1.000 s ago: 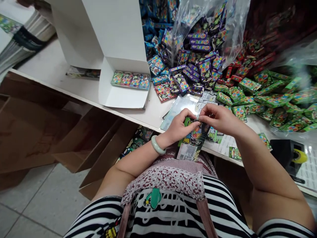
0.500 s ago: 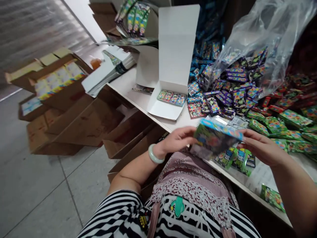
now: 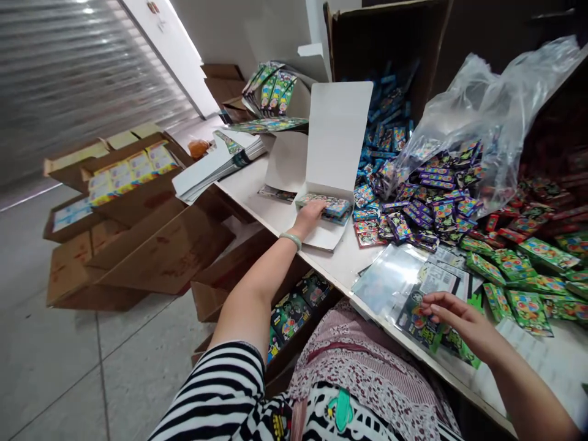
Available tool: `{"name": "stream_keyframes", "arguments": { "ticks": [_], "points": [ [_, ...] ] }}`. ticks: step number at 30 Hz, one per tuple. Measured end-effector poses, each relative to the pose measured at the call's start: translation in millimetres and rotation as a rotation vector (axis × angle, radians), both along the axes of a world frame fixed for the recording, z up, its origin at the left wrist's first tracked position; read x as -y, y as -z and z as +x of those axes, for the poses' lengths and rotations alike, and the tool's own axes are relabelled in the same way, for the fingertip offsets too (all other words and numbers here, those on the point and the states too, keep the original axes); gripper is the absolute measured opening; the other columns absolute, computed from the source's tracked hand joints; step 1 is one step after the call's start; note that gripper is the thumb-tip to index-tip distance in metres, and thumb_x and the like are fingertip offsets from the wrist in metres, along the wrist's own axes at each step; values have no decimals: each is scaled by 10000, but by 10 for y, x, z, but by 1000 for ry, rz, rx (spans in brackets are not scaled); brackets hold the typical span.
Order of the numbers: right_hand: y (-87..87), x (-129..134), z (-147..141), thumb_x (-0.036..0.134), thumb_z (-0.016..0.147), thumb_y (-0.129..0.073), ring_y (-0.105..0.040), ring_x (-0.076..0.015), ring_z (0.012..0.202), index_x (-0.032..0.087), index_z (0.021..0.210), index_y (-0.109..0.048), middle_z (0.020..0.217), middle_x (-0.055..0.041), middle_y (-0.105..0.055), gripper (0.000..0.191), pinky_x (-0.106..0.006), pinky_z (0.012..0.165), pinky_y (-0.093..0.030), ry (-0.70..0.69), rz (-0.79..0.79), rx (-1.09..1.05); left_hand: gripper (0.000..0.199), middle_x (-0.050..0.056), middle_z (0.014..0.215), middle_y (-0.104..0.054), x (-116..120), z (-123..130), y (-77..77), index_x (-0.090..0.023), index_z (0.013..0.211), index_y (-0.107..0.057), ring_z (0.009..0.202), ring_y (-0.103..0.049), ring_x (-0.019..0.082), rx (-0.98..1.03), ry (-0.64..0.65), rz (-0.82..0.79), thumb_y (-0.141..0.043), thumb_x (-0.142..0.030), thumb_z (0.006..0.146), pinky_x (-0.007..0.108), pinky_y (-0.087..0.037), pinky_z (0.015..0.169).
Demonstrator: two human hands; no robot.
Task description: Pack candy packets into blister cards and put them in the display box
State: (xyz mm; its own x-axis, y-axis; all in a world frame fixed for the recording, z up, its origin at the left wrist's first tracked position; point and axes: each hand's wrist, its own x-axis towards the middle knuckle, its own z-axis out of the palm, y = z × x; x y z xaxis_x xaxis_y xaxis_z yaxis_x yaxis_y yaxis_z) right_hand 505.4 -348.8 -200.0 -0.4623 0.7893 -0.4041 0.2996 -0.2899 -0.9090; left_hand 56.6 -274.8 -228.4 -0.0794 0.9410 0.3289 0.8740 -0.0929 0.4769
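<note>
In the open white carton, our left hand rests on the left end of a stack of small printed boxes; its fingertips are hidden, so we cannot tell whether they grip. Nearer us and well right of the carton, our right hand hovers with fingers loosely curled, released, over black-and-green printed packaging. Just right of the carton we see purple boxes; farther right, green boxes.
</note>
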Motion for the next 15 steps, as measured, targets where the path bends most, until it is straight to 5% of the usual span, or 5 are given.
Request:
{"name": "stream_keyframes", "arguments": {
  "ticks": [7, 11, 15],
  "points": [
    [-21, -66, -81, 679, 658, -757, -716, -261, 849, 237, 906, -700, 888, -93, -754, 510, -413, 798, -581, -50, 44, 25, 363, 164, 1433, -556, 126, 171, 6, -132, 1174, -629, 1422, -419, 295, -32, 16, -108, -518, -82, 832, 558, -201, 1230],
    [-38, -261, -216, 629, 660, -747, -675, -217, 805, 225, 875, -680, 878, -61, -726, 462, -396, 805, -553, -35, 201, 71, 336, 147, 1280, -631, 480, 817, 6, -163, 1241, -574, 1249, -555, 267, 34, 188, -15, -528, -247, 918, 464, -413, 1099],
    [37, -394, -313, 530, 737, -673, -655, -209, 826, 204, 899, -670, 897, -63, -720, 364, -376, 776, -522, -2, 367, 145, 510, 159, 1165, -646, 726, 1530, 106, -143, 1149, -579, 1098, -595, 310, 45, 288, -270, -755, -436, 771, 446, -474, 959]
  ]
}}
